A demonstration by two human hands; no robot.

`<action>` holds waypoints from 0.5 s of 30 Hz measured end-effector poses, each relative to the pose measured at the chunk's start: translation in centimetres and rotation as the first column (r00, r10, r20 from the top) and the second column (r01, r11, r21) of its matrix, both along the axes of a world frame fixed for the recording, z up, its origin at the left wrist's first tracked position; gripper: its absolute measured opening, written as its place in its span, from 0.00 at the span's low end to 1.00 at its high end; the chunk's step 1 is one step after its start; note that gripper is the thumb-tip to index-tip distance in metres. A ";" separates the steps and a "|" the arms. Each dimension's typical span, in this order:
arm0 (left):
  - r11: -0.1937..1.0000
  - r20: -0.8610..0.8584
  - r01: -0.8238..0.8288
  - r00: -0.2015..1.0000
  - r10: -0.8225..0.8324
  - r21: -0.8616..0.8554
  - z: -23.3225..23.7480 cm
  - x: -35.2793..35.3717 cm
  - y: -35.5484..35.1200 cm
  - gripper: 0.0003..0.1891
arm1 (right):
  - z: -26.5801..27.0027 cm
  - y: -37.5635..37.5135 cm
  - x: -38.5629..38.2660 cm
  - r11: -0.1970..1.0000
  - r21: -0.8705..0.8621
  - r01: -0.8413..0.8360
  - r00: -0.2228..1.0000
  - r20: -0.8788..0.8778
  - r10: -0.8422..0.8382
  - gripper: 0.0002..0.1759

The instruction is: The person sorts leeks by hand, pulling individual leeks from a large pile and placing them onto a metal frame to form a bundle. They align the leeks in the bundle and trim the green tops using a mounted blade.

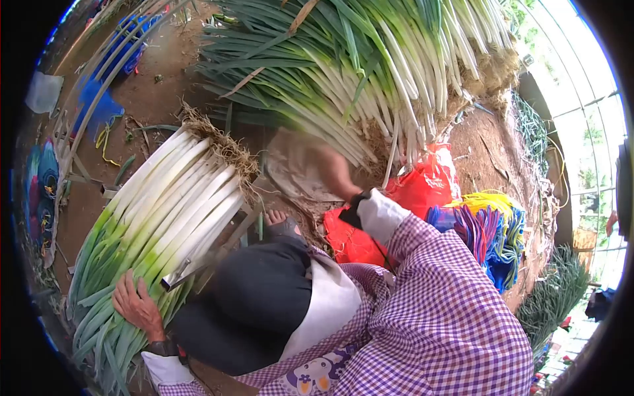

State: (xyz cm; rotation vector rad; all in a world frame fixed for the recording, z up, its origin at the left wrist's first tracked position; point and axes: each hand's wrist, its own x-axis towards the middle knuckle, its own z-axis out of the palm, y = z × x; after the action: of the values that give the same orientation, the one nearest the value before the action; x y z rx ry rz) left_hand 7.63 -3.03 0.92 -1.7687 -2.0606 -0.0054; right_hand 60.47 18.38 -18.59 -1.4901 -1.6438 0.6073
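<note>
My left hand [139,303] lies with fingers apart on the green leaves of a large bundle of long green onions [178,191]. The bundle rests at a slant, white stalks side by side, roots toward the upper right. A metal bar [177,274] reaches over its leaves. My right hand [297,155] is stretched forward near the roots and smeared by motion, so its fingers do not show clearly. Beneath it is a pale sheet [290,175]. Past the right hand lies a big heap of green onions [370,72].
Red plastic bags [422,185] lie by my right forearm. Beside them is a stack of coloured ties [489,231]. My dark cap [251,297] hides part of the ground. More greenery [555,290] lies at right, and curved rods [112,72] stand at left.
</note>
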 end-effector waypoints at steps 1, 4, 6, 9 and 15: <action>1.000 -0.004 0.008 1.000 -0.008 -0.004 -0.1 -0.2 -0.1 0.18 | -0.7 0.3 3.0 0.970 -0.216 0.113 0.992 -0.026 -0.121 0.17; 1.000 -0.017 0.014 1.000 -0.014 -0.020 -0.3 -0.6 -0.3 0.19 | -11.5 2.6 12.9 0.926 -0.304 0.225 0.872 0.487 -0.052 0.28; 0.999 -0.023 -0.001 1.000 0.000 -0.043 -0.1 -0.6 -0.3 0.19 | -13.4 3.2 15.4 0.909 -0.316 0.273 0.809 0.586 -0.040 0.35; 0.998 -0.004 -0.013 1.000 0.012 -0.068 0.1 -0.5 -0.4 0.20 | -14.7 4.7 16.7 0.864 -0.361 0.351 0.792 0.607 -0.068 0.40; 0.994 -0.012 -0.038 0.999 0.037 -0.101 0.4 -0.3 -0.3 0.20 | -10.9 5.5 13.8 0.791 -0.405 0.459 0.754 0.648 -0.106 0.34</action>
State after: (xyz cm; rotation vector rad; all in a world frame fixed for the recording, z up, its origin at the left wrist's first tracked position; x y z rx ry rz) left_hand 7.35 -3.34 1.30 -1.7849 -2.1205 0.1215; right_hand 74.25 23.93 -29.45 -2.5308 -1.6905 0.4604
